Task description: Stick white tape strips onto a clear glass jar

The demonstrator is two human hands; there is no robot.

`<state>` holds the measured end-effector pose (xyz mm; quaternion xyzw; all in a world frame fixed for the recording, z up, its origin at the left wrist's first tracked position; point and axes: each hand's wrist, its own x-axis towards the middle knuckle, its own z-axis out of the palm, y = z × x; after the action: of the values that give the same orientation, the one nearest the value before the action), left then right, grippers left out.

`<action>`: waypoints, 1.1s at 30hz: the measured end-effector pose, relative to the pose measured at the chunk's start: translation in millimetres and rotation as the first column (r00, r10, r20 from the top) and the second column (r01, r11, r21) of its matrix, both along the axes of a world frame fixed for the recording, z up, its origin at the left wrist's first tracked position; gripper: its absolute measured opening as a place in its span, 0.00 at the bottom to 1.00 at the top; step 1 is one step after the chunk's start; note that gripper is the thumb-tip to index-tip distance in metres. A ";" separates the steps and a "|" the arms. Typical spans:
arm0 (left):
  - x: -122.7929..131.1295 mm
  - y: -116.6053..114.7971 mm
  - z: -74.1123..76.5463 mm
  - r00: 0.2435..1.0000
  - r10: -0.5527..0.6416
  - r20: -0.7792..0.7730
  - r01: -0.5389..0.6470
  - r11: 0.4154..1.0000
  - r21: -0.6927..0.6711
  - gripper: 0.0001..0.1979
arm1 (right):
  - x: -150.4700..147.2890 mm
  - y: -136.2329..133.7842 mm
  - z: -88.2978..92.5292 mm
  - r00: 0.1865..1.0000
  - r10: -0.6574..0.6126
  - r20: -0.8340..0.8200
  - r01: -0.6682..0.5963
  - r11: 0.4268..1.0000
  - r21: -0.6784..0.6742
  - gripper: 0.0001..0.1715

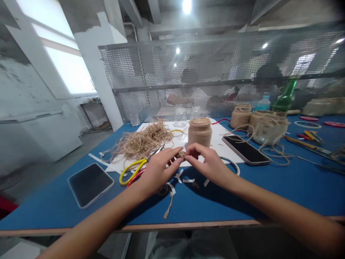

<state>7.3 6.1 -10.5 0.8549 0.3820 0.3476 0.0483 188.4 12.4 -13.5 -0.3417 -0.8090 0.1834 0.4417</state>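
My left hand (159,169) and my right hand (208,163) meet over the blue table (296,187), both pinching a small piece of jute twine (181,154) between their fingertips. Just behind them a jar wrapped in twine (199,131) stands on white paper (221,142). A loose heap of twine (142,142) lies to the left of the jar. Yellow-handled scissors (134,169) rest beside my left hand. Short white paper strips (179,177) and a frayed twine end (168,207) lie under my hands.
One phone (90,184) lies near the front left, another phone (246,149) to the right of the jar. More twine-wrapped jars (258,124), a green bottle (285,95), empty glass jars (180,117) and pencils (309,138) stand further back. People sit behind a perforated metal screen (151,79).
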 end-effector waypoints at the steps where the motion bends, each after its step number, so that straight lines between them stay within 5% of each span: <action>1: -0.1 0.1 -1.2 1.000 -0.002 -0.015 0.003 1.000 0.026 0.16 | -0.9 0.1 -0.6 1.000 0.006 -0.028 -0.008 0.999 -0.049 0.05; 9: -1.6 3.4 -9.3 0.980 0.072 -0.187 -0.020 0.964 0.265 0.18 | -2.0 6.8 -1.3 0.991 0.047 -0.129 -0.087 0.942 -0.325 0.14; 17: 1.1 4.1 -12.2 0.939 0.175 -0.296 -0.021 0.889 0.458 0.18 | -0.9 9.1 -6.0 0.995 0.038 -0.092 -0.068 0.937 -0.342 0.14; 33: 1.6 5.3 -17.7 0.947 0.144 -0.287 -0.002 0.897 0.443 0.17 | 1.8 18.7 -16.8 0.991 0.088 -0.100 -0.120 0.911 -0.395 0.14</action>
<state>8.9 11.4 -28.2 0.8729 0.3291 0.2862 -0.2187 190.2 31.1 -30.3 -0.3735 -0.7531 0.3816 0.3843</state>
